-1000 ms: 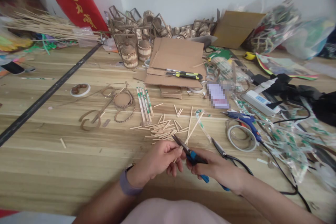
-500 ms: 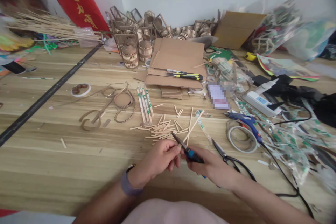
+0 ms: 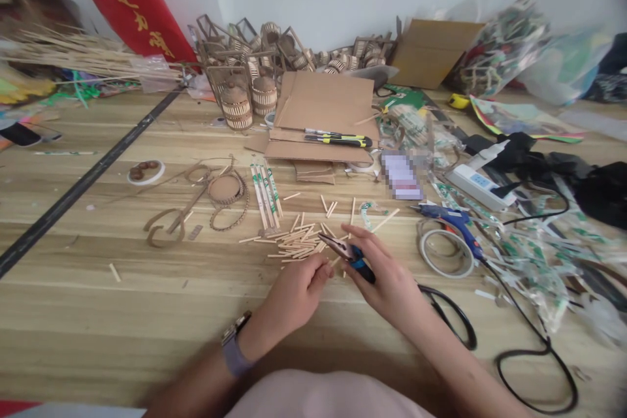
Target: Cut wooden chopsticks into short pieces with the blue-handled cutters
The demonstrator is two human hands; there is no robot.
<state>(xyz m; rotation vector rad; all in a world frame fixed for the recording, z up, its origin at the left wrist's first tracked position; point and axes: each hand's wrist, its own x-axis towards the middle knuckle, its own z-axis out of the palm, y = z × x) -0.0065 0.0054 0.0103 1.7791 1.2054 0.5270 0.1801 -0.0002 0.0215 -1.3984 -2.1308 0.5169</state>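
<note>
My left hand (image 3: 300,289), with a watch on its wrist, pinches the end of a thin wooden stick (image 3: 336,262) between thumb and fingers. My right hand (image 3: 386,277) is wrapped round the blue and black handles of a pair of pliers (image 3: 361,266). The jaws of the pliers point up and left, their tips slightly apart, just above the left fingertips. Right beyond both hands lies a loose pile of short cut sticks (image 3: 300,243). Black scissors handles (image 3: 453,313) show beside my right forearm; that arm hides the blades.
A blue glue gun (image 3: 453,217) with its cord and a tape roll (image 3: 447,253) lie to the right, near a power strip (image 3: 482,186). Utility knives (image 3: 343,139) rest on cardboard (image 3: 326,101). Small bamboo baskets (image 3: 236,108) stand at the back. Plastic wrappers (image 3: 529,255) cover the right.
My right hand has turned more upright and now covers the scissors blades. The pliers' jaws have opened somewhat. My hands are slightly further apart, and the stick between them shows. The view has shifted a little.
</note>
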